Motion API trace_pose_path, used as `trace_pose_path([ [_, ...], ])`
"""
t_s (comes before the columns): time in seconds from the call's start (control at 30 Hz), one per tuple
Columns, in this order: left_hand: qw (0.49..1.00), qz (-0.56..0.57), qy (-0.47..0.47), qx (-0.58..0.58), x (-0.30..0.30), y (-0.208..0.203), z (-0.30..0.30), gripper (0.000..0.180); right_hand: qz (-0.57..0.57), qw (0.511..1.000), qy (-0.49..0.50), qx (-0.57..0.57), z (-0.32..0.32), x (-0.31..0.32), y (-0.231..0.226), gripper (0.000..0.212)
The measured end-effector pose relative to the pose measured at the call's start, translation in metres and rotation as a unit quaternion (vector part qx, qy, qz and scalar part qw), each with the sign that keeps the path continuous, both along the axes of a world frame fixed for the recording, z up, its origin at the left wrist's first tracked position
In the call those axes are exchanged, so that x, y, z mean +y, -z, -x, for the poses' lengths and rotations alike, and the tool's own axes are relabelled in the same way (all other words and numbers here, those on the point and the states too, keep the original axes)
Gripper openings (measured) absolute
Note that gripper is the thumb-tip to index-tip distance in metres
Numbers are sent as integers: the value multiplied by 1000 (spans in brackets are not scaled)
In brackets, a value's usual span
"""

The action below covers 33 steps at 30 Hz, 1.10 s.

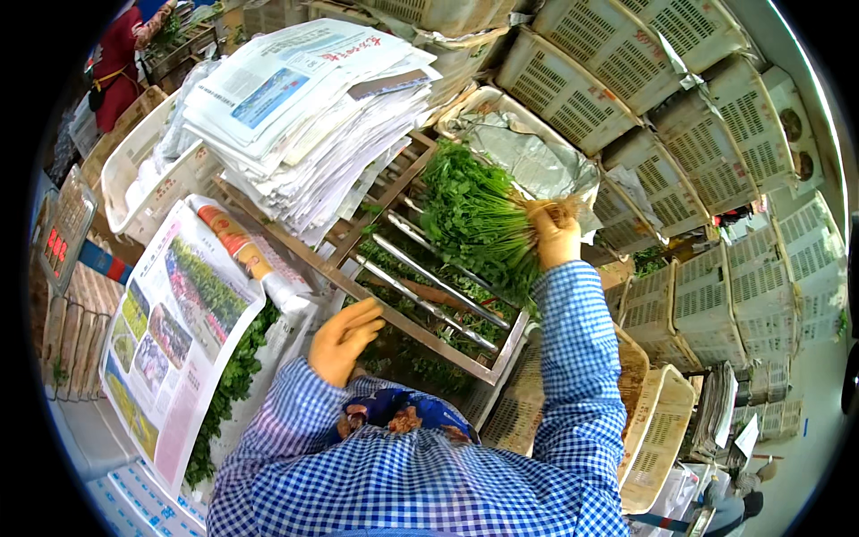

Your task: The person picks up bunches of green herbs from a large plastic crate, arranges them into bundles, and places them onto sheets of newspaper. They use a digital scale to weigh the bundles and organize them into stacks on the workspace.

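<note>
My right hand [557, 237], in a tan-orange glove, is closed round the root end of a bunch of coriander-like leafy greens [465, 206]. The leaves point left, and thin brown roots stick out past the fingers. Beneath the bunch is a metal-framed rack [420, 315] with steel bars, and loose green scraps show between them. My left hand [347, 338], gloved the same way, hovers by the rack's near left side. Its fingers are stretched out and it holds nothing.
A tall newspaper stack [304, 98] stands beyond the rack. Leftward, a printed sheet [179, 331] partly covers more greens [234, 380], beside a plastic roll [237, 242] and a scale [67, 233]. Plastic crates [582, 85] are piled right; a person in red [114, 67] is far left.
</note>
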<state>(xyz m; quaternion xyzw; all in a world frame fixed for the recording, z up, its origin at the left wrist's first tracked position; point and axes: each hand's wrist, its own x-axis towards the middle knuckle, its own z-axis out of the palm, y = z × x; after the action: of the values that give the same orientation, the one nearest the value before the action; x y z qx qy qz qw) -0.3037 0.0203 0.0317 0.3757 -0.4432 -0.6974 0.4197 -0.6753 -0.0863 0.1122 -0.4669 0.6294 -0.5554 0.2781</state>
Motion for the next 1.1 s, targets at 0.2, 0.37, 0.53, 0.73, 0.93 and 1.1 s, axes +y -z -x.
trace_pose_path([
  [0.2,987,102,-112,-48,-2,-34,-30,58,-123,981,-32,-149,-25,52,-91,41],
  [0.37,976,102,-133,-137,-26,-57,-29,53,-354,935,1,-17,-44,5,-12,56],
  [0.53,971,186,-100,-115,-26,-57,13,50,-324,945,-17,36,-3,-26,123,62],
  [0.73,793,464,46,-392,-85,-43,110,64,-300,947,-100,54,36,-25,143,74],
  [0.93,726,407,205,-515,-84,23,143,58,-266,963,-29,31,60,76,124,80],
  [1.1,776,396,140,-470,-85,29,141,46,-288,957,-15,32,-23,118,114,91],
])
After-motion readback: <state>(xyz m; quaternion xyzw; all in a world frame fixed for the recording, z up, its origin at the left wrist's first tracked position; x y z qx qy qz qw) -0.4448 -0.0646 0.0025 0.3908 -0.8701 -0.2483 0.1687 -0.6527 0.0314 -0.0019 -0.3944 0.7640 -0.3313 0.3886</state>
